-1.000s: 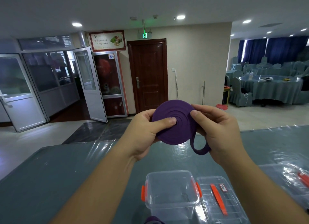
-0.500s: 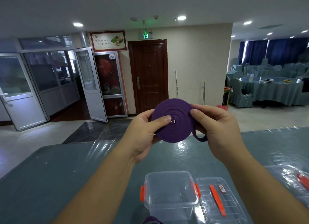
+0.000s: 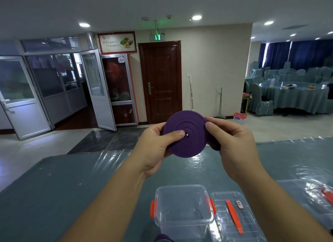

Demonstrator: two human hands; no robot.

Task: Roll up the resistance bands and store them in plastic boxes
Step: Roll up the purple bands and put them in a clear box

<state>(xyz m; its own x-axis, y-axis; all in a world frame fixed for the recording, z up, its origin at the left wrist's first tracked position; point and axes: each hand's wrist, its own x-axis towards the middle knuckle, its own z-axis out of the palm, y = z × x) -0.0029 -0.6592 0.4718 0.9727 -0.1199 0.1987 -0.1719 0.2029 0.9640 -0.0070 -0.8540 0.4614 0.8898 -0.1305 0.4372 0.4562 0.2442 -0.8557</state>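
Slack has nearly been taken up — a second ago a loop hung below the band (image 3: 185, 133). It is pinched by the left hand (image 3: 155, 146) and right hand (image 3: 232, 142) above the table's (image 3: 54, 196) far edge — the box (image 3: 182, 207) comes next.

One coiled purple rubber resistance band (image 3: 185, 133) sits between the fingers of two hands, the left hand (image 3: 155, 146) and the right hand (image 3: 232, 142). Below the fingers on the worktop (image 3: 54, 196) stands one open clear plastic box with orange clips (image 3: 182, 209). Just right of it lies one clear plastic lid with an orange handle (image 3: 232, 216). Farther right, at the frame's edge, is one more clear plastic piece with an orange part (image 3: 317, 193), too blurred to tell whether box or lid.
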